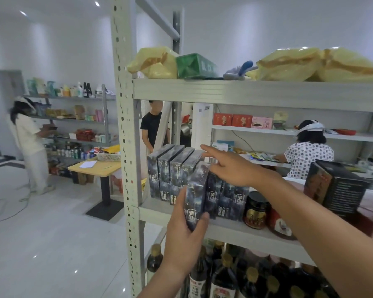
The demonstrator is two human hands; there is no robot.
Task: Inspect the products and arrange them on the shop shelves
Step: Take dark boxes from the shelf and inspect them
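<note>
Left hand [186, 231] raised from below, forearm angled up from the bottom edge, fingers wrapped round the lower part of a dark blue box [196, 194], thumb on the near face and fingertips on the far side, box upright and slightly tilted at the front edge of the middle shelf [224, 230]. Right arm stretched in from the lower right, crossing in front of the shelf, right hand [233, 166] palm down, open and holding nothing, fingers spread and extended leftward, index fingertip touching the top of the row of matching boxes [170, 171]. Row standing upright at the left end of the same shelf, against the perforated upright post [125, 147]; more of the same boxes [226, 196] just right of the held one, partly hidden by the right hand. Beside those, a dark jar with a black lid [255, 209], then a red-labelled jar [279, 224] partly behind the right forearm. Above, on the top shelf [246, 93], yellow bags [155, 63] and a green carton [194, 66]. Below, dark sauce bottles [224, 274] with gold caps standing close together.
</note>
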